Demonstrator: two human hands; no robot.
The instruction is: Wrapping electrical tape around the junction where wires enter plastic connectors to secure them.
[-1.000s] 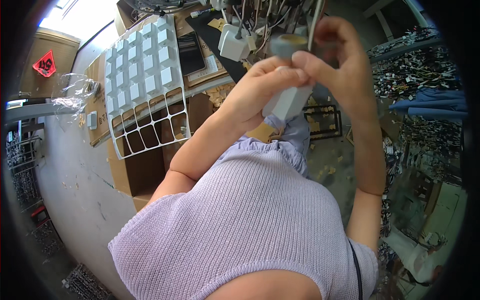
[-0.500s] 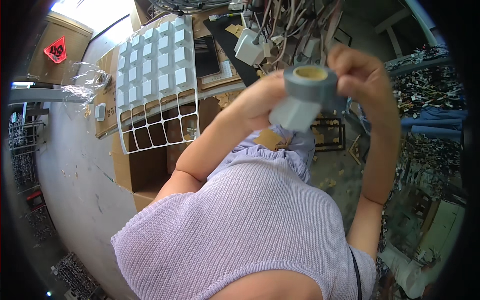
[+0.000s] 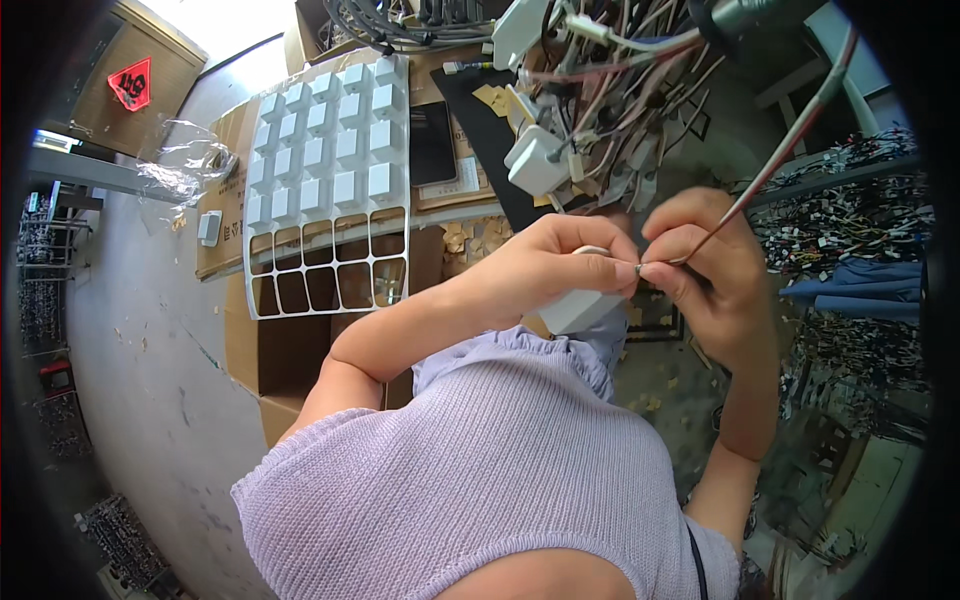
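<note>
My left hand is closed with a white box-shaped piece under its fingers. Its thumb and forefinger pinch at one end of a thin cable. Close against them, the fingertips of my right hand pinch the same red, white and brown cable, which rises from there to the upper right. The two hands almost touch, and the small spot between them is mostly hidden by fingers.
Left of my arms a white tray sheet holds rows of white boxes, its nearer cells without boxes. Beside it lies a dark phone. Bundled cables fill the top. A single white box and clear plastic film lie far left.
The grey tape roll between my hands is out of sight. A cable now runs into my right fingers, and my hands have come together lower down.
</note>
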